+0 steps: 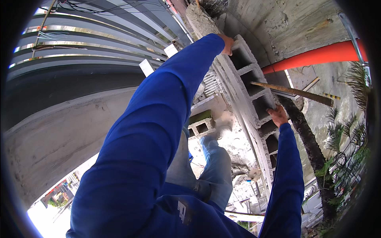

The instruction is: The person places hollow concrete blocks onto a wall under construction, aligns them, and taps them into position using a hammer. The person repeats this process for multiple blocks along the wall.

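A grey hollow concrete block with three open cells lies along the top of a narrow wall. My left hand grips its far end, the fingers partly hidden. At the near end my right hand is closed on the block's edge, fingertips over the last cell. A wooden stick crosses beside the block, one end over its middle cell. Closer to me, more hollow blocks continue the same row.
A grey slatted metal fence fills the upper left. An orange-red pipe runs along the right. Below, another hollow block sits near my legs. A dark trunk and leafy plants stand at the right.
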Demonstrator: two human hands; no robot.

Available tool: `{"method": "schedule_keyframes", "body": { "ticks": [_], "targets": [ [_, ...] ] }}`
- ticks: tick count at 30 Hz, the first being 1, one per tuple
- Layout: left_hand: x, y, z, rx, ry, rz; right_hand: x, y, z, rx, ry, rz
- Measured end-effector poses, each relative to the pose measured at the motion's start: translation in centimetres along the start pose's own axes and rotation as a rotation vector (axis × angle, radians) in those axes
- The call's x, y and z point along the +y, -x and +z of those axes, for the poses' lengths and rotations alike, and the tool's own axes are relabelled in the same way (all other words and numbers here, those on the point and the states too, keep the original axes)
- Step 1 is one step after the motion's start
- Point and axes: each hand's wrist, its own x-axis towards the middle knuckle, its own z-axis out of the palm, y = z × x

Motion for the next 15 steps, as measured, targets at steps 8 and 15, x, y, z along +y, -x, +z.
{"method": "schedule_keyframes", "body": {
  "ticks": [8, 15],
  "targets": [
    [0.0, -1.0, -1.0, -0.071, -0.053, 0.033, 2.8, -2.4, -1.1, -0.055, -0.033, 0.132],
    [-0.4, -1.5, -0.6, -0.058, -0.07, 0.049, 1.5, -1.1, -0.9, -0.107, -0.284, 0.204]
  ]
}}
